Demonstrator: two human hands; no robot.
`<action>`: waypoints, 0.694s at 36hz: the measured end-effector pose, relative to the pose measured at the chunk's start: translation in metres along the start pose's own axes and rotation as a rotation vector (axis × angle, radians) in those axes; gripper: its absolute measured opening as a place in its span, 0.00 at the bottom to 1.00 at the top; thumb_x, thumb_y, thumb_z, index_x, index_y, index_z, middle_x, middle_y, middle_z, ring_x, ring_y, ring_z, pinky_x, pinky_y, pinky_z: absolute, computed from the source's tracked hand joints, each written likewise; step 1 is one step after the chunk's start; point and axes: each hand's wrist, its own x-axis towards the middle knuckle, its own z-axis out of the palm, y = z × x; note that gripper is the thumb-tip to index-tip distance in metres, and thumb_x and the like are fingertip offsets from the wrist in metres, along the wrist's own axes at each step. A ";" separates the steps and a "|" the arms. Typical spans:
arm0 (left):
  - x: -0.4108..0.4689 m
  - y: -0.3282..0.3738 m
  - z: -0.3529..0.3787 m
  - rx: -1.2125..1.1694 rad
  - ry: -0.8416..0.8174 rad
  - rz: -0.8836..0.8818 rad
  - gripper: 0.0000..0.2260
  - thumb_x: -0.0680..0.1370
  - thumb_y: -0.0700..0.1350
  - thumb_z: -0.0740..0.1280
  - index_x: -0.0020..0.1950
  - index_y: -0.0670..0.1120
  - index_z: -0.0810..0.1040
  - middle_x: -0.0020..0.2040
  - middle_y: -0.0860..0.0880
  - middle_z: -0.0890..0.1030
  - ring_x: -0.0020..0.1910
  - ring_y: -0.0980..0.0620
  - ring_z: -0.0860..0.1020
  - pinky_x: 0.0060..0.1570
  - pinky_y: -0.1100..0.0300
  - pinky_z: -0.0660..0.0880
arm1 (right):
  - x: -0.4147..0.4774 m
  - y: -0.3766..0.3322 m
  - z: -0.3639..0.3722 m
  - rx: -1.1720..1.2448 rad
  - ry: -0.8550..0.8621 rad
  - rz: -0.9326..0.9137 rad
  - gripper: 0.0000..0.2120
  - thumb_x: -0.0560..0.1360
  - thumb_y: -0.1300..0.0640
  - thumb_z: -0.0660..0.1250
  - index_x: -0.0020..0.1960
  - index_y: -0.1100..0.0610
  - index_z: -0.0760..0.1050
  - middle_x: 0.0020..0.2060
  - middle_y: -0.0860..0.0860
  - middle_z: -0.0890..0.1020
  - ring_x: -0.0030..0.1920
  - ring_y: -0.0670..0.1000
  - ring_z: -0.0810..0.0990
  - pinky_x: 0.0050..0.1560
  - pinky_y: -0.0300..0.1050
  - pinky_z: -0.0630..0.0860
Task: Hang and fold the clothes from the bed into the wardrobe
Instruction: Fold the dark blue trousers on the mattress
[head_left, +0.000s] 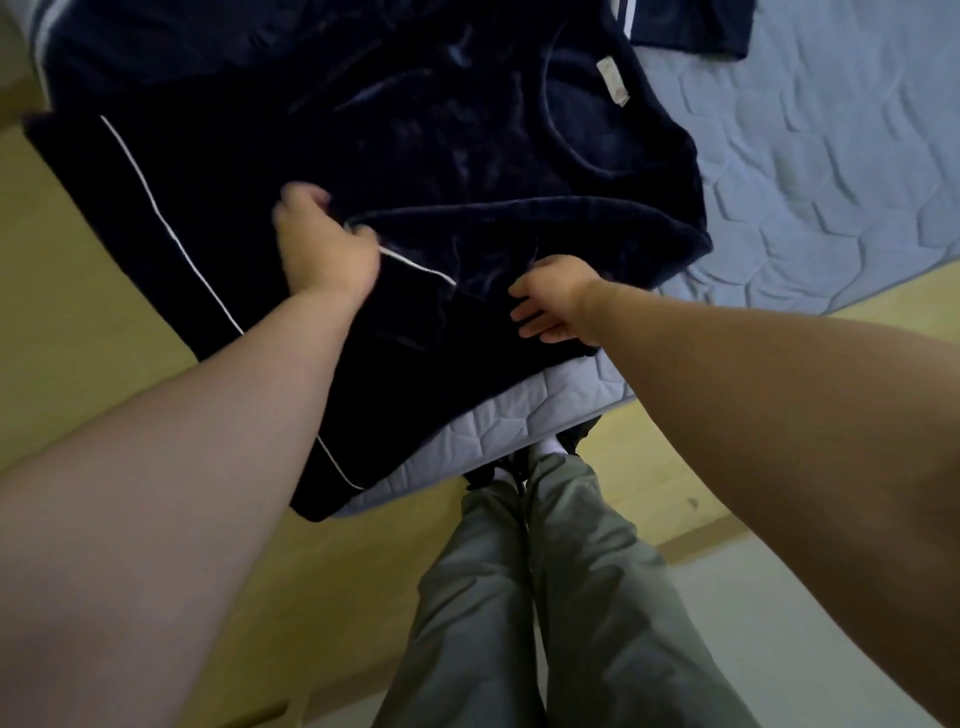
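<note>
A dark navy velvet top (441, 156) with thin white piping lies spread over the corner of the bed (831, 182), neck opening and pale label toward the right. Its near sleeve is folded across the body. My left hand (324, 244) grips the folded sleeve edge near the white piping. My right hand (550, 301) pinches the fabric at the garment's near edge, thumb on top and fingers below it.
A second dark garment (691, 26) with a white stripe lies at the top of the pale blue quilted mattress. Yellowish floor (104, 338) surrounds the bed corner. My legs in grey-green trousers (519, 597) stand right at the mattress corner.
</note>
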 end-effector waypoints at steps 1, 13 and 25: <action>0.005 -0.001 -0.006 0.034 0.135 0.076 0.16 0.73 0.40 0.67 0.61 0.46 0.73 0.61 0.48 0.74 0.57 0.49 0.78 0.60 0.58 0.73 | 0.000 -0.001 0.002 -0.053 0.023 -0.030 0.11 0.77 0.53 0.65 0.57 0.50 0.67 0.45 0.52 0.85 0.40 0.53 0.86 0.35 0.44 0.79; -0.017 -0.023 0.026 -0.262 -0.274 -0.880 0.40 0.72 0.71 0.65 0.74 0.46 0.65 0.71 0.44 0.71 0.67 0.39 0.74 0.65 0.43 0.72 | 0.006 -0.013 0.008 -0.596 0.246 -0.148 0.23 0.77 0.56 0.60 0.72 0.58 0.63 0.60 0.58 0.75 0.47 0.57 0.75 0.45 0.51 0.73; 0.035 -0.038 0.012 -0.454 -0.098 -0.588 0.10 0.75 0.40 0.69 0.55 0.48 0.82 0.45 0.47 0.86 0.39 0.47 0.84 0.35 0.54 0.81 | 0.003 -0.023 0.037 -0.776 0.177 -0.192 0.27 0.77 0.60 0.60 0.75 0.54 0.59 0.67 0.60 0.68 0.56 0.62 0.75 0.53 0.55 0.77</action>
